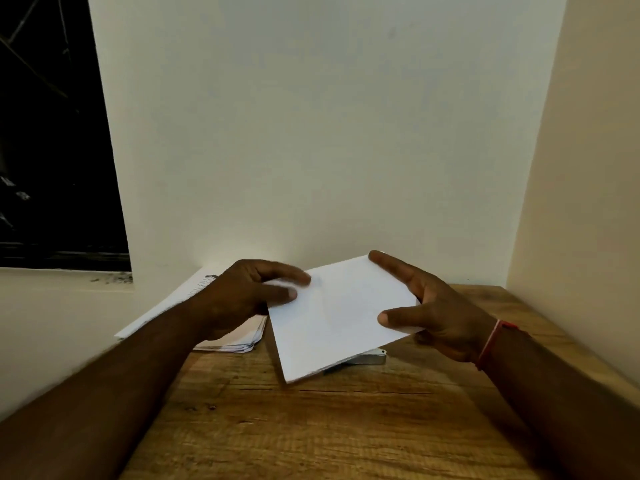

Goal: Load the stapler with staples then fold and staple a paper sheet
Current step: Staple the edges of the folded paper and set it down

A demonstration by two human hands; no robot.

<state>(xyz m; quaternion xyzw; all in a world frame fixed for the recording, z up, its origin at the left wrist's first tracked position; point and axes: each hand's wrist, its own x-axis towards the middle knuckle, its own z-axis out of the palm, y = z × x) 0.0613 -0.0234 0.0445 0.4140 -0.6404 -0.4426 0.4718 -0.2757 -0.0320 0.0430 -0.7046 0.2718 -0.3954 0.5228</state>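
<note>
A folded white paper sheet [336, 317] is held tilted just above the wooden table [311, 427]. My right hand [440, 310] grips its right edge, thumb on top and fingers along the far edge. My left hand [242, 292] touches the sheet's left edge with two extended fingers, slightly blurred. Under the sheet's lower right corner a silver metal object [363, 359], probably the stapler, lies on the table, mostly hidden.
A stack of papers [235, 341] lies at the table's back left, partly over the edge onto a white ledge. A wall stands close behind and another to the right. A dark window is at far left.
</note>
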